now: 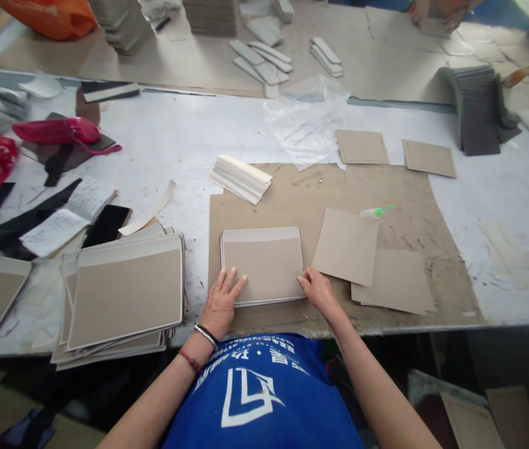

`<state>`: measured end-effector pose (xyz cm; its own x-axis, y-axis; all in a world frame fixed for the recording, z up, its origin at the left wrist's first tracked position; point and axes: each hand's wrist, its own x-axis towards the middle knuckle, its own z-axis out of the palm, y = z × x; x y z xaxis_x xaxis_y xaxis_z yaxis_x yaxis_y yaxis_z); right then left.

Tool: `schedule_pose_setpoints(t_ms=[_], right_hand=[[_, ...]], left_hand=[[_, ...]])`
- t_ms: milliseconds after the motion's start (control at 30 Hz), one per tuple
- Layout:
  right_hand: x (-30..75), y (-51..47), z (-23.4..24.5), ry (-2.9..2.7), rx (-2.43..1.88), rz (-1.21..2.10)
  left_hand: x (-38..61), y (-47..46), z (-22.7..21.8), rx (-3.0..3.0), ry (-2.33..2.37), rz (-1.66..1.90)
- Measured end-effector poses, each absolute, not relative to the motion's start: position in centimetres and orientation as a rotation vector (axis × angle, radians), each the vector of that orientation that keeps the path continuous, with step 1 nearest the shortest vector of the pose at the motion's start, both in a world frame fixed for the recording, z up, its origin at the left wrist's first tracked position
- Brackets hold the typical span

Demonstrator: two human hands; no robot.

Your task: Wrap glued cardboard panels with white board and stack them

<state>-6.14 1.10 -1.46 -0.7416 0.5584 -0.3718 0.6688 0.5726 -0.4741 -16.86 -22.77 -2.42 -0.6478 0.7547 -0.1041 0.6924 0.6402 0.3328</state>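
Observation:
In front of me lies a small stack of tan cardboard panels [262, 268] with a pale strip along the top edge. My left hand [221, 302] rests at its lower left corner, fingers spread flat on the top panel. At the right edge, my right hand [317, 285] pinches the panel between thumb and curled fingers. Just right of that hand lie a loose tan board [346, 246] and, partly under it, more boards [395, 280]. A bundle of narrow white strips [241, 179] sits beyond the stack.
A taller pile of edged panels [126, 293] stands on the left, near an open notebook [70, 215]. A green-tipped tool [378, 212] lies behind the loose boards. Clear plastic [309, 118] lies farther back. Another person's hands [437, 15] are at the far right.

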Motion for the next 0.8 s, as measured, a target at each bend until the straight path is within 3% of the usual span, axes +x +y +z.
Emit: schedule_pose_setpoints(t_ms=[800], right_hand=[[-6.29,1.47,-1.33,2.557,1.055,-0.969]], left_hand=[[-17.37,-22.52,-2.13,1.303,2.695,0.421]])
